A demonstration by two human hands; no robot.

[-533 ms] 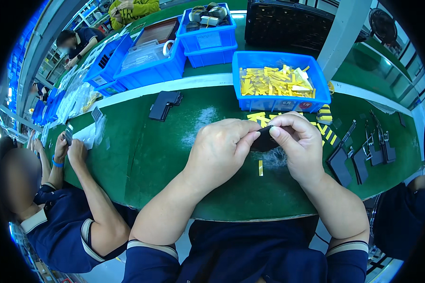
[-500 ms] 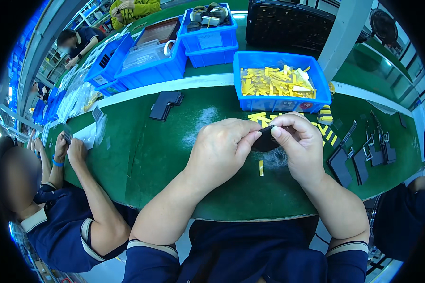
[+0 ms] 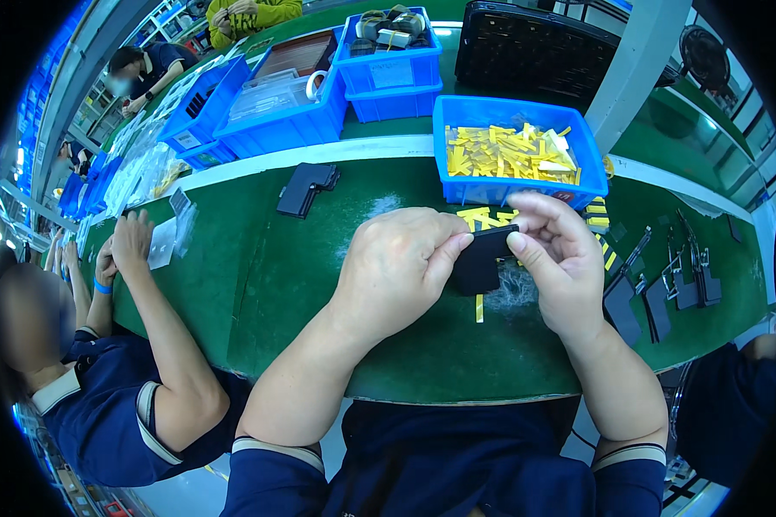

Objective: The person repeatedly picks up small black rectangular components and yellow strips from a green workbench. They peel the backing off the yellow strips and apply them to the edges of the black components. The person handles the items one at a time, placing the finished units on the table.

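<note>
A flat, black L-shaped plastic part (image 3: 477,265) is held up above the table between my two hands. My left hand (image 3: 403,263) pinches its left end between thumb and bent fingers. At its upper right end, the thumb and forefinger of my right hand (image 3: 560,258) grip the edge, with the other fingers curled loosely above. Just under the part, one short yellow-and-white strip (image 3: 480,308) lies on the green table (image 3: 319,293). More yellow strips (image 3: 485,217) are scattered beyond my hands, partly covered by them.
A blue bin (image 3: 519,189) full of yellow strips stands ahead. Another black L-shaped part (image 3: 306,189) lies at the far left. Several black parts with metal arms (image 3: 655,308) rest at the right. Blue crates (image 3: 284,121) line the back, and a co-worker (image 3: 138,405) sits on my left.
The black part has tipped so that its broad face now shows, hanging below my fingers. My right fingers have lifted and loosened slightly. The co-worker's hands have moved up.
</note>
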